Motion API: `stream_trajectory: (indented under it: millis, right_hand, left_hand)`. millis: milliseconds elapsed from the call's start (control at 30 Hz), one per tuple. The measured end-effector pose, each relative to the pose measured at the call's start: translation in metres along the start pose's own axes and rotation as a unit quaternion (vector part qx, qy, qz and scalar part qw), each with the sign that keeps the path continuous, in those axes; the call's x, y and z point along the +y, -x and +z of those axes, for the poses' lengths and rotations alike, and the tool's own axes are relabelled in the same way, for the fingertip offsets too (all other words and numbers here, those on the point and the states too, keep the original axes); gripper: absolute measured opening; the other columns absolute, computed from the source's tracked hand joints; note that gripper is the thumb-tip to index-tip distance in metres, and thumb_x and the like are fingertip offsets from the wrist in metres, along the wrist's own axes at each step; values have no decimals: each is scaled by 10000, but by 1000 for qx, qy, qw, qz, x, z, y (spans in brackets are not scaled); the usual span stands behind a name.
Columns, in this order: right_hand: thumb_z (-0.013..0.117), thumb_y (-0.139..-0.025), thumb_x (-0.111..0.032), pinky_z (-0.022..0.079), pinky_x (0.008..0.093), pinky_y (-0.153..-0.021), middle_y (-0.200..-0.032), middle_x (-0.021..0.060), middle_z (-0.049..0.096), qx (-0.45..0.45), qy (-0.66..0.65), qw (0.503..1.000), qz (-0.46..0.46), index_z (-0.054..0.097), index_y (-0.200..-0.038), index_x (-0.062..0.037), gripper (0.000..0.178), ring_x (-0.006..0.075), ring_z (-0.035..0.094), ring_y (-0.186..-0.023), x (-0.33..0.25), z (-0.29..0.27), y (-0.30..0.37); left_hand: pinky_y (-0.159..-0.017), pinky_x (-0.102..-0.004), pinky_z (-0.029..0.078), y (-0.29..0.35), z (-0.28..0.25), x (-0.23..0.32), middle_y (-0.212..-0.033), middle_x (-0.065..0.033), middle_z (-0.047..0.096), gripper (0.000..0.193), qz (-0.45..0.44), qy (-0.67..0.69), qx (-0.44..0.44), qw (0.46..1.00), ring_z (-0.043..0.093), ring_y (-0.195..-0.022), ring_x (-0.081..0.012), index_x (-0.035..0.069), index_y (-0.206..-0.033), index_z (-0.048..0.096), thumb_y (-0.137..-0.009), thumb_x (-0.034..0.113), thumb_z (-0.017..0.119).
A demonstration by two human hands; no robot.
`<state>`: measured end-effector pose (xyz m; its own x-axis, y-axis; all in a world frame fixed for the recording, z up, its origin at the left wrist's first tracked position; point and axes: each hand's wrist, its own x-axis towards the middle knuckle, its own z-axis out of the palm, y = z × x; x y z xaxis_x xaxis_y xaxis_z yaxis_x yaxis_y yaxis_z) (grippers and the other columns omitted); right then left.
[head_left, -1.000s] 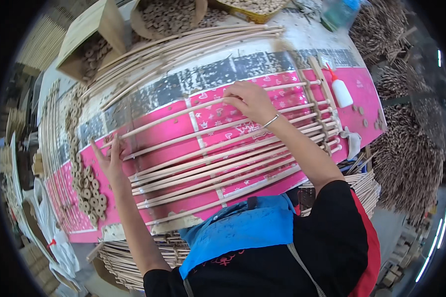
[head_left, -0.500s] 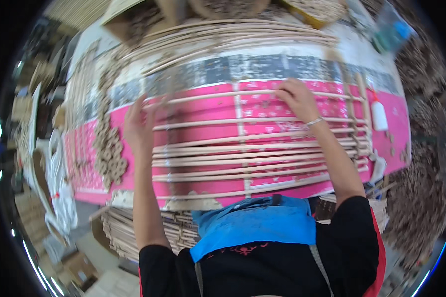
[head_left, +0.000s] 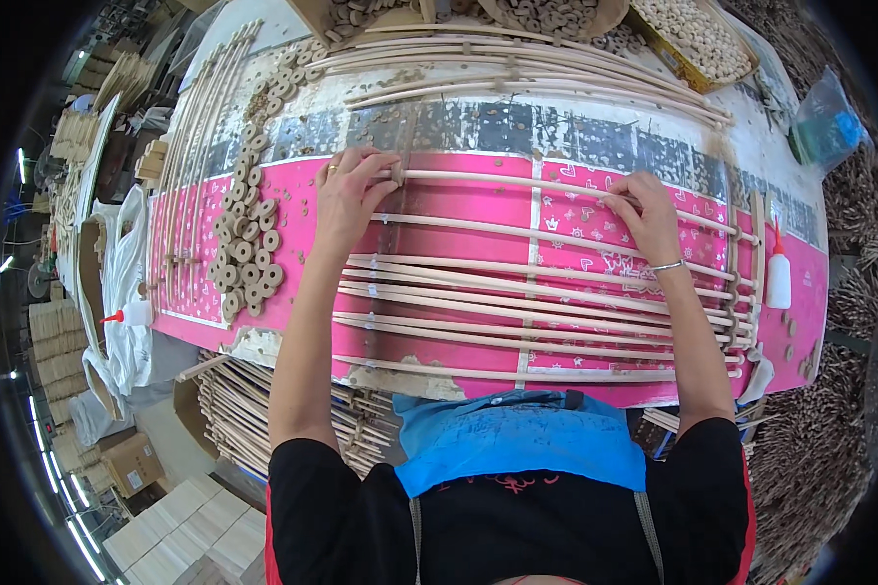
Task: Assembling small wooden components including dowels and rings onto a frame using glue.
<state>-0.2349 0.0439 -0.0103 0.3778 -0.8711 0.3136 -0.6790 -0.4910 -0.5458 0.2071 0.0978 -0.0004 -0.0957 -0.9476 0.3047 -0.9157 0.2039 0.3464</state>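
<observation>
At the left end of the farthest rod on the pink cover, my left hand pinches a small brown wooden ring. The ring sits against the rod's tip; whether it is fully around it I cannot tell. My right hand grips the same pale wooden rod farther right, fingers closed on it. Several more wooden rods lie side by side nearer me, their right ends carrying brown rings beside an upright wooden strip. A heap of loose wooden rings lies left of my left hand.
White glue bottles with red tips stand at the right and lie at the left edge. More rods lie at the back, near a yellow box of pale rings. A plastic bag sits at the far right corner.
My left hand has moved right and away from me to the rod's end, where it holds a ring. My right hand has slid along the rod to the right. The view has shifted.
</observation>
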Motion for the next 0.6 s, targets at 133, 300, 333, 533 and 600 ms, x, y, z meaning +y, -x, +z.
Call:
stream_trajectory:
  millis: [133,300,333,533,600]
  right_hand:
    - [759,-876,-207,462,405,-792,-879,100,617,25,11,999,-27,703,-945,-51,179,302,595,-871,-12,3,-5]
    - [728,-891,-131,472,386,-795,-897,103,640,-9,-25,1000,-11,712,-966,-42,117,298,607,-888,-15,-5,-8]
    - [736,-886,-123,471,379,-785,-885,97,644,12,-25,999,-35,710,-953,-41,109,291,602,-869,-26,-8,-14]
    - [767,-855,-129,452,385,-772,-877,77,643,31,-12,983,-181,718,-957,-58,134,278,600,-868,-129,-1,-79]
    - [763,-864,-161,445,432,-978,-1090,65,679,101,39,969,-220,723,-1100,-99,248,280,617,-1050,-170,-3,-91]
  left_hand:
    - [-1037,-485,387,5,-4,-3,-1193,-13,659,368,-7,14,4,1000,586,-1191,-276,212,-1202,729,-837,235,774]
    - [-1183,-517,293,7,-17,25,-1387,-40,590,698,9,-54,43,998,526,-1339,-244,283,-1470,555,-817,250,802]
    - [-1195,-526,273,3,-23,36,-1406,-48,585,736,36,-60,42,997,521,-1351,-237,279,-1503,522,-821,263,800]
    - [-965,-416,468,13,-60,52,-1112,-40,663,585,106,-63,63,990,633,-996,-208,219,-1463,579,-896,126,686]
    - [-718,-347,515,22,-73,23,-968,-30,679,522,78,-111,112,984,622,-769,-188,225,-1381,649,-895,36,632]
